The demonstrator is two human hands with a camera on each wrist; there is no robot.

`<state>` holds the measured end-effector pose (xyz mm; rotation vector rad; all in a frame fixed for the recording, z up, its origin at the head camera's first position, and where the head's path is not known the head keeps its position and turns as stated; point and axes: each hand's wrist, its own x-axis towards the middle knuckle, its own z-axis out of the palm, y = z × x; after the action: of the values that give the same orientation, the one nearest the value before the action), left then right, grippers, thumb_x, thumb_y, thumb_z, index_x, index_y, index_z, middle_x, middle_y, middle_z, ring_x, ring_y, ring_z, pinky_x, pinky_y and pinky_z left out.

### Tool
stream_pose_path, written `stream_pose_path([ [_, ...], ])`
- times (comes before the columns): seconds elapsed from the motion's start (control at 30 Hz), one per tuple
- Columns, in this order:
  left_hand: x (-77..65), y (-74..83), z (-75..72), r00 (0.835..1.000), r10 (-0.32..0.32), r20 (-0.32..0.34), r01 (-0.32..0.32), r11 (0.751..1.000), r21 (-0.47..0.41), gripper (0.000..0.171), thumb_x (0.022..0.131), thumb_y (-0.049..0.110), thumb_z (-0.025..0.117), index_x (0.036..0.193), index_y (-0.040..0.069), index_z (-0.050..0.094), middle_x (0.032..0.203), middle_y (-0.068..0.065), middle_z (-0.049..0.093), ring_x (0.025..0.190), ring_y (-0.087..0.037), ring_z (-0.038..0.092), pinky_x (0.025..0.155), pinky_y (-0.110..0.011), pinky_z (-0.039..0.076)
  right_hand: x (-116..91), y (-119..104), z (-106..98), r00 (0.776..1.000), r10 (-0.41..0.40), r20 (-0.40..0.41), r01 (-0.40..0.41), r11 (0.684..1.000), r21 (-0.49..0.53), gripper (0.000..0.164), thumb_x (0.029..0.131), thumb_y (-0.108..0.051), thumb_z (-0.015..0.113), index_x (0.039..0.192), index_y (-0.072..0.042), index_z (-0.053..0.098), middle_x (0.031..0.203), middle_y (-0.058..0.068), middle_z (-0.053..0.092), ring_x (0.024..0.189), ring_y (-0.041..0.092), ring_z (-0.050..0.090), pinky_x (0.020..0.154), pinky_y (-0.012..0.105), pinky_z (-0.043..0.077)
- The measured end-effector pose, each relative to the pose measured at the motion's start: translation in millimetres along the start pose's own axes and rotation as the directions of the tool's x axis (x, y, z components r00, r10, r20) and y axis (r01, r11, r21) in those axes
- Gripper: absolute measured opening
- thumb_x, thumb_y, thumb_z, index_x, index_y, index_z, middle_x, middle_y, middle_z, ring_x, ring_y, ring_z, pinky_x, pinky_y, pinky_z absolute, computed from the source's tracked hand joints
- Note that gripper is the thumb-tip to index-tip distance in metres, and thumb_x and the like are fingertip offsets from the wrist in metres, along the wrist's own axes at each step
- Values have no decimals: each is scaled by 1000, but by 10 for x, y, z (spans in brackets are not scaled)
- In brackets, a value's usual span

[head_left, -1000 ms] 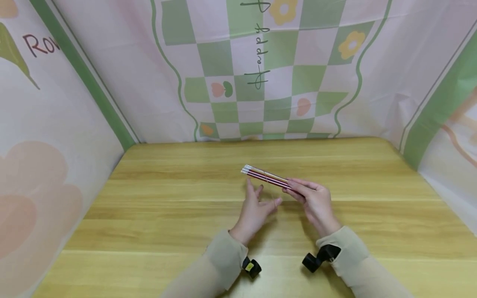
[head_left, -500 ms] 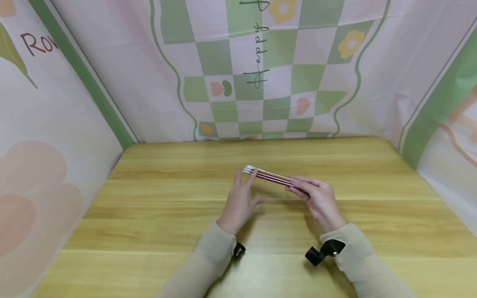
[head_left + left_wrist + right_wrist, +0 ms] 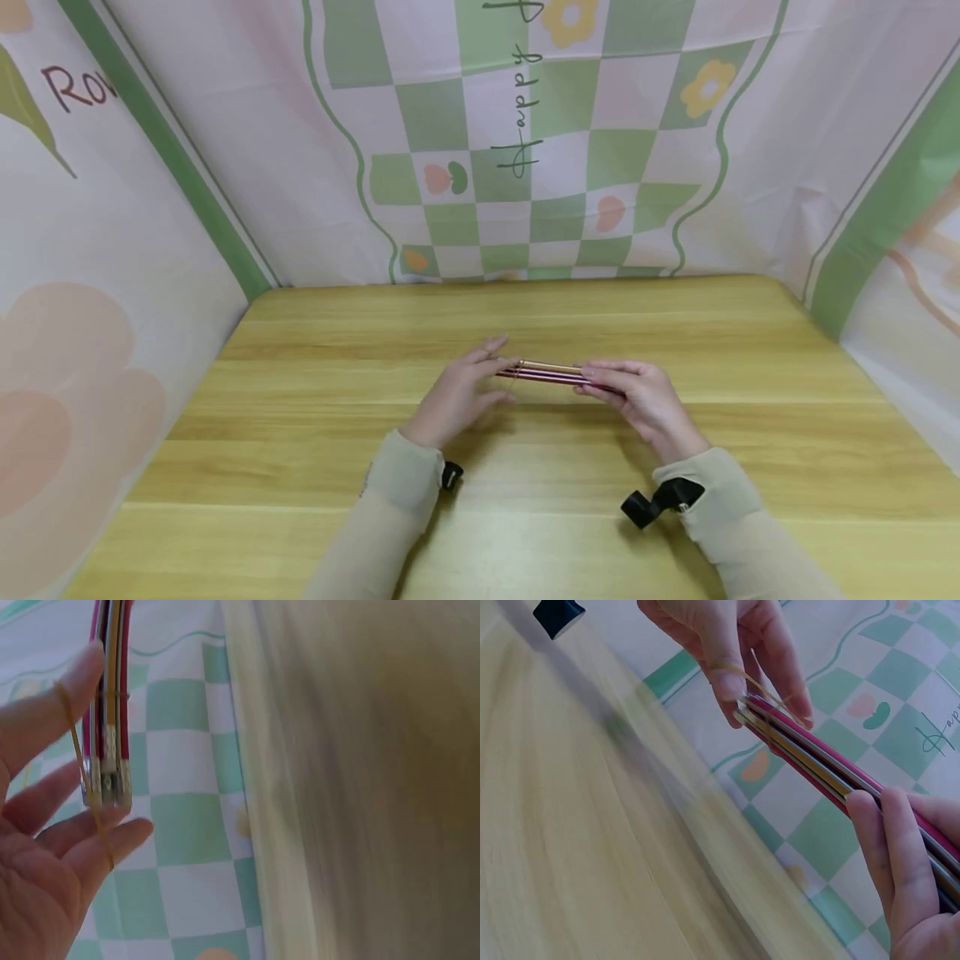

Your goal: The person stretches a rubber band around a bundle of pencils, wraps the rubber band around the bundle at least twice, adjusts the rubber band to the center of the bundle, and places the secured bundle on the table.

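A bundle of several striped pencils (image 3: 551, 376) with pale eraser ends lies level above the table. My right hand (image 3: 648, 408) grips its right end, with thumb and fingers on either side of the shafts. Around the pencils' other end, my left hand (image 3: 453, 400) has its fingers spread. In the left wrist view a tan rubber band (image 3: 101, 834) stretches between the thumb and a finger of that hand, across the eraser ends. Another thin band (image 3: 112, 694) goes round the pencils a little further along. The right wrist view shows the pencils (image 3: 810, 761) reaching into the left hand's spread fingers.
Below both hands is a wooden table (image 3: 300, 400). A printed cloth (image 3: 502, 225) with green checks hangs behind it, and patterned cloth also stands at both sides. Black cameras (image 3: 637, 508) sit on the wrists.
My left hand has moved leftward, turning toward the pencils' eraser ends, which its fingers now cover. The pencils have tilted to nearly level. My right hand keeps its grip and has shifted slightly right.
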<state>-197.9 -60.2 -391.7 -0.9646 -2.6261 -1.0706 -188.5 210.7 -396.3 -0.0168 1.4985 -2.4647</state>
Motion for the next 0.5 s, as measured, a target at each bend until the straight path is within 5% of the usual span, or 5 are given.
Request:
stream_pose_path([
  [0.13,1,-20,-39,999,11,43,-8,999,-53,52,82,17,79,132,11,64,150,-8,49,139,-25,47,111,-35,43,-7,-13,-27,999,18,31,-17,999,-28,30,95,11,54,89,-6,78,92,10,76,80,22,76,79,23,59],
  [0.5,9,-45,-65,971,-137,195,163,979,-125,70,78,27,83,140,9,56,145,-4,56,135,-22,51,113,-37,41,-11,-31,-39,996,27,89,-20,997,-76,30,93,13,55,90,-6,78,96,9,77,81,21,76,78,25,59],
])
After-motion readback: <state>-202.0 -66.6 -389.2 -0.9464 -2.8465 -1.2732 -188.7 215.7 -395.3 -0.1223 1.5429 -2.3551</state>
